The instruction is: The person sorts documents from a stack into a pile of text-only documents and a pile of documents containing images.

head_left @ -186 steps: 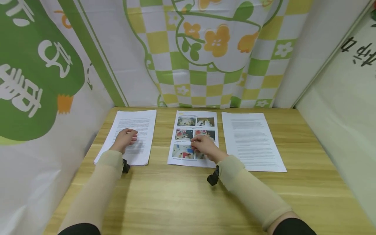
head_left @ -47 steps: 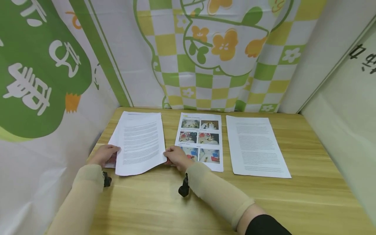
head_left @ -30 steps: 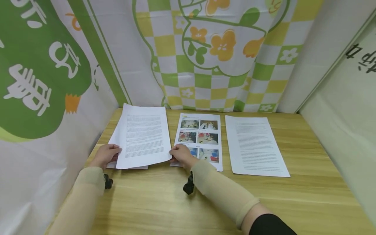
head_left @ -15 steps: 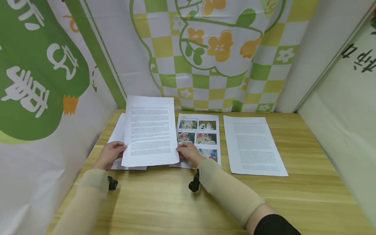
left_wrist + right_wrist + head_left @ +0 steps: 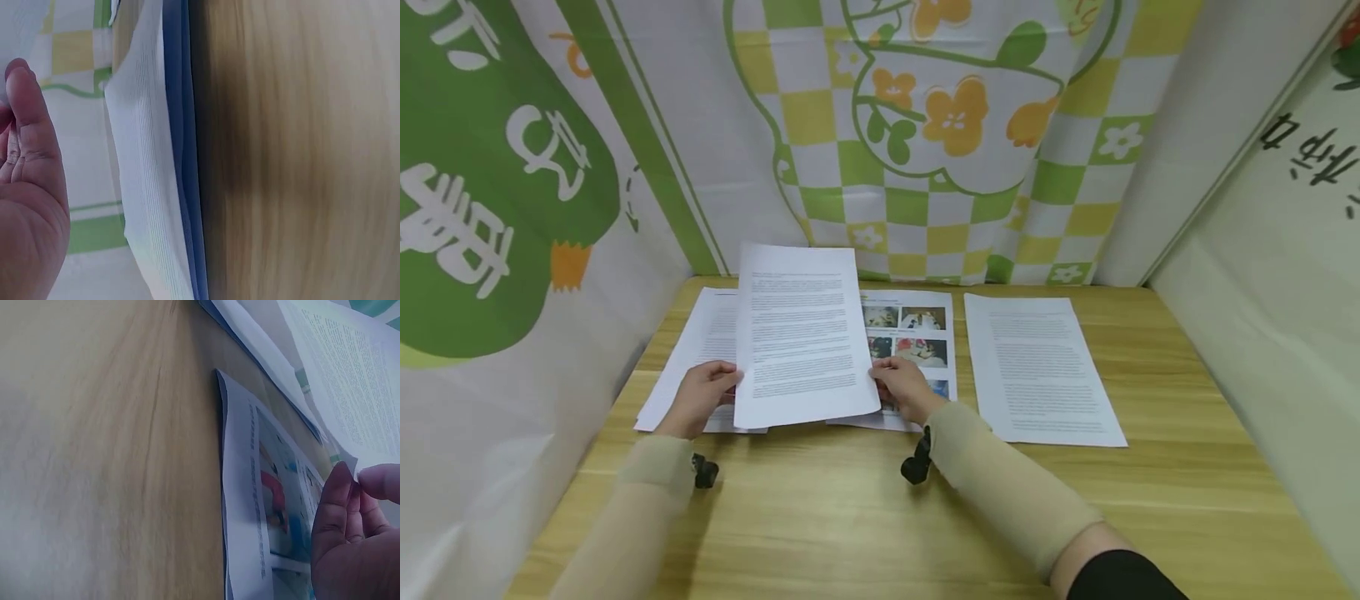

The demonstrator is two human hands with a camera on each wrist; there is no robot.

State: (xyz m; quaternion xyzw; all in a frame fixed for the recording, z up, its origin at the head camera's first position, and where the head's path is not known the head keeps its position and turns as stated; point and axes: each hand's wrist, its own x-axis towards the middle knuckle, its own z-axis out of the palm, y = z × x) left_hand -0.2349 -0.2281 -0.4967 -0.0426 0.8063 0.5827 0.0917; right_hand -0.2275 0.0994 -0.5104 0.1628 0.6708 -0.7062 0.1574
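Observation:
A printed sheet of paper [image 5: 805, 333] is raised and tilted, its text facing me. My left hand [image 5: 698, 398] pinches its lower left edge. At the opposite edge, my right hand [image 5: 906, 387] pinches the lower right corner; the right wrist view shows thumb and fingertips meeting at that corner of the paper [image 5: 350, 381]. Behind the raised sheet, a stack of text pages [image 5: 681, 367] lies on the left and is partly hidden. A page with colour photos [image 5: 921, 325] in the middle is also partly covered by the sheet and my right hand.
Another text page [image 5: 1037, 375] lies flat on the right of the wooden table [image 5: 820, 517]. A checkered, flowered cloth [image 5: 940, 208] hangs at the table's far edge. White printed panels stand on the left and right sides.
Both hands, earlier over the left stack and the photo page, have taken hold of a sheet from the left stack. They have lifted it and carried it rightward, partly over the photo page.

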